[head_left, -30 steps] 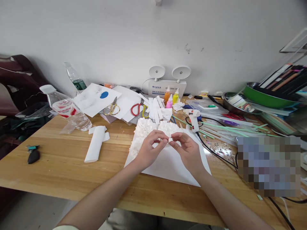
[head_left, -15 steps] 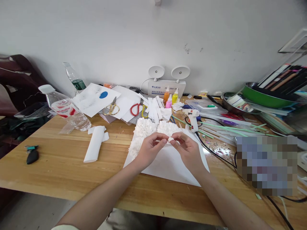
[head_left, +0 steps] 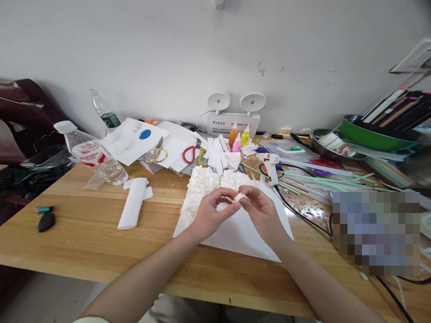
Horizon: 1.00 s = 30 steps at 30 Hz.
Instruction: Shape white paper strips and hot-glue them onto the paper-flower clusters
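Observation:
Between my two hands is a small piece of white paper (head_left: 239, 197), folded or rolled. My right hand (head_left: 261, 211) pinches it between thumb and fingertips. My left hand (head_left: 215, 210) curves around its other side, with thumb and fingertips at the paper's edge. Both hands hover over a white sheet (head_left: 240, 237) lying on the wooden table. On the sheet's far and left parts stand clusters of crumpled white paper pieces (head_left: 202, 181), partly hidden by my hands.
Paper strips (head_left: 218, 152), red-handled pliers (head_left: 189, 154) and gold scissors (head_left: 156, 153) lie behind. A white glue gun (head_left: 270, 167) with a black cord stands to the right. Water bottles (head_left: 97, 157), a paper roll (head_left: 132, 204) and small paint bottles (head_left: 236, 142) are also around.
My left fingers have loosened and spread a little from the tight pinch, showing more of the white paper piece. My right hand has stayed nearly in place.

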Available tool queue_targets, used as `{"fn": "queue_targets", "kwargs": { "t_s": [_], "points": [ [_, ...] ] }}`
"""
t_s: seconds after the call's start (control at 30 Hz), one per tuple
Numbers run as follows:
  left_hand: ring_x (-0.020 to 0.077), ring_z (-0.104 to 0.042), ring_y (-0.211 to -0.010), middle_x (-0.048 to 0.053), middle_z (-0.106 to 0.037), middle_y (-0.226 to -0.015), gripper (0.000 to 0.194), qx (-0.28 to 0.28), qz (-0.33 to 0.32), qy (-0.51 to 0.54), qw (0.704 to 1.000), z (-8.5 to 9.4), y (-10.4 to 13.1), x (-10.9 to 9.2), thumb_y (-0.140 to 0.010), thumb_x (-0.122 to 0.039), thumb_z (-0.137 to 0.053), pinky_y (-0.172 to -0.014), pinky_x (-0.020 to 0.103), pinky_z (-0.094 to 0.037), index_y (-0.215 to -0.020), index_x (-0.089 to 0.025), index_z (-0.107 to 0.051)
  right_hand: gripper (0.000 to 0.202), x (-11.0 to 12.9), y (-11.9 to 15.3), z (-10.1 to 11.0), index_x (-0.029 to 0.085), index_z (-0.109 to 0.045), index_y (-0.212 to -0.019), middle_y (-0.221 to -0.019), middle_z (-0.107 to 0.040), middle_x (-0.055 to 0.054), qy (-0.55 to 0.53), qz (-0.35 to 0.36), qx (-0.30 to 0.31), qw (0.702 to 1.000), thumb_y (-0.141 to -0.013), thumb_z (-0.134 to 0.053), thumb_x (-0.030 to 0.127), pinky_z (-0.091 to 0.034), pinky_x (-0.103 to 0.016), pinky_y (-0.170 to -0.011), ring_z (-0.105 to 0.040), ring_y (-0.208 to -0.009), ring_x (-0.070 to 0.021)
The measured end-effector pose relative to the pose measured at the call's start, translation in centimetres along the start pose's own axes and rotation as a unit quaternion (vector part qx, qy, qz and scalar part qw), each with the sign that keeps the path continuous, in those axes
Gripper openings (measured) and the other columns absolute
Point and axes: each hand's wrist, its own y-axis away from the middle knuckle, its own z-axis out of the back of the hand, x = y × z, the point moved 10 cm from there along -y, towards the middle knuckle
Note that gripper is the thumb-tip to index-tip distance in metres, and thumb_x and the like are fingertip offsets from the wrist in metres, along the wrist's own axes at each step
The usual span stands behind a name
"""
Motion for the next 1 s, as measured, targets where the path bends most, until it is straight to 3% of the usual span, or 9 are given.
{"fn": "queue_targets", "kwargs": {
  "t_s": [0.17, 0.3, 0.4, 0.7, 1.0],
  "points": [
    [0.0139, -0.055, -0.077, 0.003, -0.06, -0.08, 0.012, -0.033, -0.037, -0.045, 0.998, 0.5, 0.1, -0.5, -0.074, -0.027, -0.061, -0.073, 0.028, -0.046, -0.081, -0.017, -0.061, 0.011, -0.2, 0.2, 0.3, 0.025, -0.055, -0.084, -0.086, -0.053, -0.001, 0.016, 0.004, -0.015, 1.0, -0.075, -0.06, 0.029, -0.045, -0.028, -0.073, -0.051, -0.081, -0.0139],
    [0.0141, -0.055, -0.075, 0.004, -0.06, -0.078, 0.012, -0.036, -0.053, -0.078, 0.995, 0.7, 0.1, -0.9, -0.075, -0.028, -0.061, -0.071, 0.028, -0.046, -0.08, -0.017, -0.061, 0.013, 2.7, 0.8, 1.1, 0.025, -0.059, -0.087, -0.088, -0.053, -0.002, 0.133, 0.117, -0.073, 0.981, -0.074, -0.061, 0.023, -0.043, -0.032, -0.077, -0.051, -0.084, -0.0158],
    [0.0137, -0.054, -0.074, 0.004, -0.06, -0.078, 0.011, -0.037, -0.067, -0.089, 0.993, 0.8, 0.1, -1.2, -0.074, -0.027, -0.061, -0.07, 0.028, -0.045, -0.079, -0.017, -0.061, 0.017, 4.1, 1.4, 0.8, 0.027, -0.062, -0.089, -0.09, -0.055, -0.002, 0.21, 0.172, -0.081, 0.959, -0.075, -0.06, 0.019, -0.042, -0.033, -0.078, -0.052, -0.087, -0.0168],
    [0.0142, -0.053, -0.074, 0.003, -0.06, -0.075, 0.011, -0.04, -0.106, -0.094, 0.989, 0.8, 0.3, -1.8, -0.072, -0.026, -0.064, -0.07, 0.029, -0.044, -0.077, -0.017, -0.061, 0.02, 3.4, 1.4, 0.9, 0.033, -0.066, -0.091, -0.09, -0.058, -0.002, 0.209, 0.149, -0.069, 0.964, -0.076, -0.059, 0.022, -0.046, -0.033, -0.072, -0.055, -0.083, -0.0174],
    [0.016, -0.055, -0.078, 0.006, -0.063, -0.08, 0.009, -0.015, -0.126, -0.114, 0.985, 0.7, 0.3, -2.5, -0.073, -0.026, -0.063, -0.074, 0.031, -0.044, -0.077, -0.018, -0.061, 0.012, 3.2, 0.7, 0.3, 0.027, -0.062, -0.089, -0.089, -0.057, -0.003, 0.179, 0.114, -0.016, 0.977, -0.078, -0.057, 0.024, -0.044, -0.034, -0.076, -0.054, -0.086, -0.0176]
  ]
}}
